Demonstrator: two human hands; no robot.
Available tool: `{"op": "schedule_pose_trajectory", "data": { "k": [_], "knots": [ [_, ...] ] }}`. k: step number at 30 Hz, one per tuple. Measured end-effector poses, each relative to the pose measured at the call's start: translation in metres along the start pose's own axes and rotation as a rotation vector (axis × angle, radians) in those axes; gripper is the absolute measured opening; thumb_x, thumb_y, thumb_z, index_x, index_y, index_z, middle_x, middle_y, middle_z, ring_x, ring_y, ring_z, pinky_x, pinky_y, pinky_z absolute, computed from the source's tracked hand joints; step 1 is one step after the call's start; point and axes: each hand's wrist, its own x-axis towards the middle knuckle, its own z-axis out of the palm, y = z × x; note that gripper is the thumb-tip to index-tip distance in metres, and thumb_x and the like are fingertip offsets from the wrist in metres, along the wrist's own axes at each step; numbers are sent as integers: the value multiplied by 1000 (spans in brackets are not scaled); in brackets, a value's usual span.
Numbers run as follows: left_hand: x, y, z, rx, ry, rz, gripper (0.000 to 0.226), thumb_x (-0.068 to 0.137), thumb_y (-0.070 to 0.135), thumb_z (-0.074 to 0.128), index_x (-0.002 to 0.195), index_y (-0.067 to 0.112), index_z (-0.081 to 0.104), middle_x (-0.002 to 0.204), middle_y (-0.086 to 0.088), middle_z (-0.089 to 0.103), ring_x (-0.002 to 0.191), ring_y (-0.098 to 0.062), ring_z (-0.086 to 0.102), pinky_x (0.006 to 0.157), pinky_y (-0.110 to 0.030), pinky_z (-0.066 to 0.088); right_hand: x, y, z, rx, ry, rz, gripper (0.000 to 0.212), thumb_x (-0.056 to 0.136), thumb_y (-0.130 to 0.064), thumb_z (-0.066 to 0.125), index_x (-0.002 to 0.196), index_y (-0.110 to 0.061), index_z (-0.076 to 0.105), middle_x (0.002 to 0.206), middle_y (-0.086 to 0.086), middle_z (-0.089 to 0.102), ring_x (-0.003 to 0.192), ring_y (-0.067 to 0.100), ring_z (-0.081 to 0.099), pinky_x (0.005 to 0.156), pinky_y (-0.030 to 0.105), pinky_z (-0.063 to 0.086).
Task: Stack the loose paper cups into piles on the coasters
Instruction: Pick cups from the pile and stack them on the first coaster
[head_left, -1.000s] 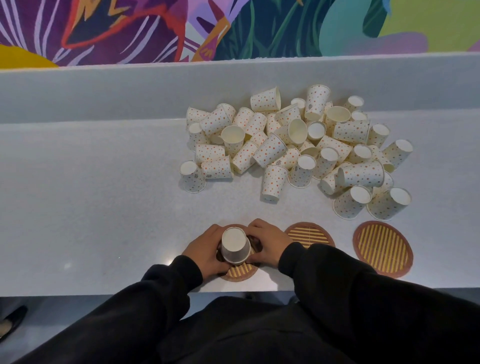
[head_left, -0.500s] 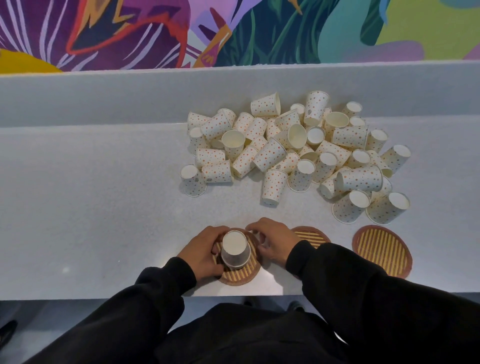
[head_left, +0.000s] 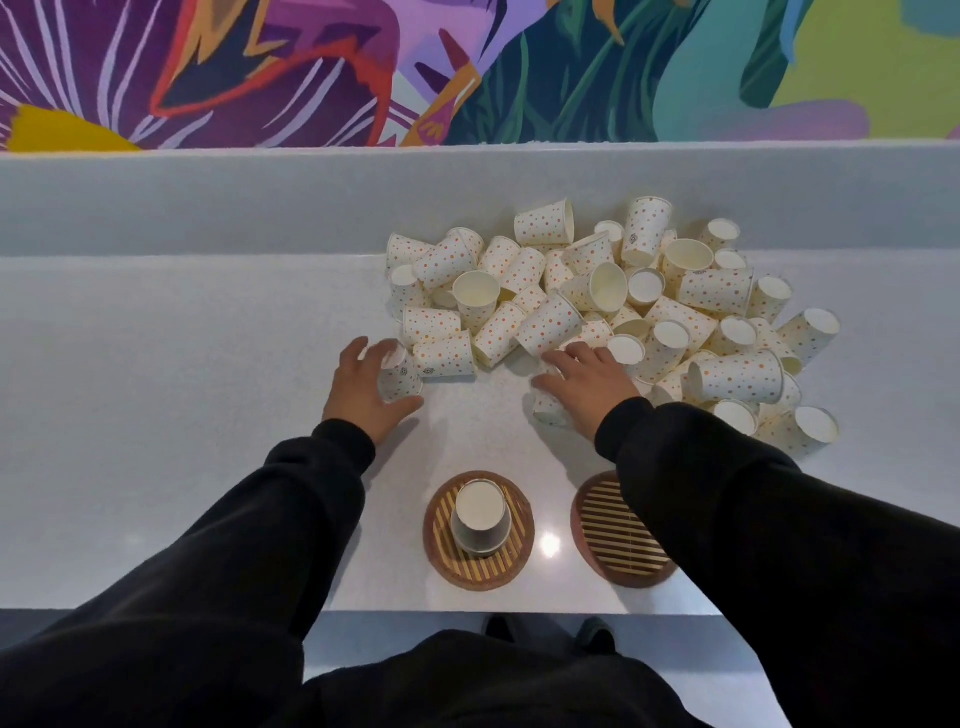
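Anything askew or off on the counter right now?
Nothing damaged or spilled. The loose cups lie jumbled, as expected. The upside-down cup sits slightly off-centre on the left coaster; the right coaster is bare.

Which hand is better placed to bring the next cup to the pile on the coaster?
The left hand, I think. Its fingers already curl around an upside-down cup standing apart from the heap, above the coaster. The right hand lies flatter over a cup among crowded neighbours.
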Motion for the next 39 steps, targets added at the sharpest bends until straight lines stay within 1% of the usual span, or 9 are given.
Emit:
{"op": "schedule_pose_trajectory", "data": {
  "k": [5,8,11,18,22,25,30,37,39],
  "knots": [
    [-23,8,13,-105,27,-22,62,81,18,82,133,28,49,145,-2,42,124,-17,49,100,-23,38,0,-10,3,95,67,-9,55,79,-18,79,131,-26,64,133,6,61,119,35,53,97,49,41],
    [-40,13,20,-117,-5,-12,54,87,15,74,123,40,43,135,1,51,110,-14,52,90,-23,41,-2,-12,7,227,81,37,59,81,-38,77,136,-29,59,133,1,60,120,31,52,97,46,38],
    [-50,17,24,-115,-37,28,55,87,16,74,123,41,40,133,3,54,111,-14,52,91,-26,43,-2,-10,11,451,56,117,63,81,-54,72,137,-30,56,135,-1,59,121,27,53,99,44,42],
    [-53,35,31,-254,-174,-51,80,76,17,86,135,33,34,126,5,60,111,-18,58,94,-31,47,-8,-19,14,1072,23,347,61,78,-39,86,132,-27,60,119,-6,67,102,16,64,95,38,53],
    [-52,44,37,-223,-268,-4,74,72,26,88,129,36,42,127,9,59,115,-17,58,94,-30,48,-7,-32,13,1324,147,441,54,76,-45,87,123,-30,64,113,-9,71,100,13,67,90,36,56],
    [-50,50,41,-261,-278,-16,71,74,20,88,125,39,42,123,12,58,117,-17,58,94,-28,48,-6,-41,5,1460,291,519,52,78,-39,87,123,-25,65,113,-8,71,100,16,67,84,30,56],
    [-45,56,45,-283,-277,-7,76,74,22,88,133,36,41,123,10,61,112,-19,64,99,-38,55,-6,-50,4,1421,247,437,57,71,-50,85,120,-28,66,111,-8,72,94,15,69,82,30,58],
    [-44,63,50,-329,-265,51,95,63,31,94,141,42,40,137,9,53,121,-18,56,98,-40,55,-6,-60,9,1195,102,348,56,75,-37,89,125,-28,64,111,-7,68,94,14,63,81,27,51],
    [-45,62,53,-320,-265,79,90,66,33,93,140,44,43,139,10,50,124,-16,52,99,-38,52,-4,-59,10,1109,42,299,59,76,-31,87,129,-26,63,114,-4,67,96,15,61,85,30,51]
  ]
}}
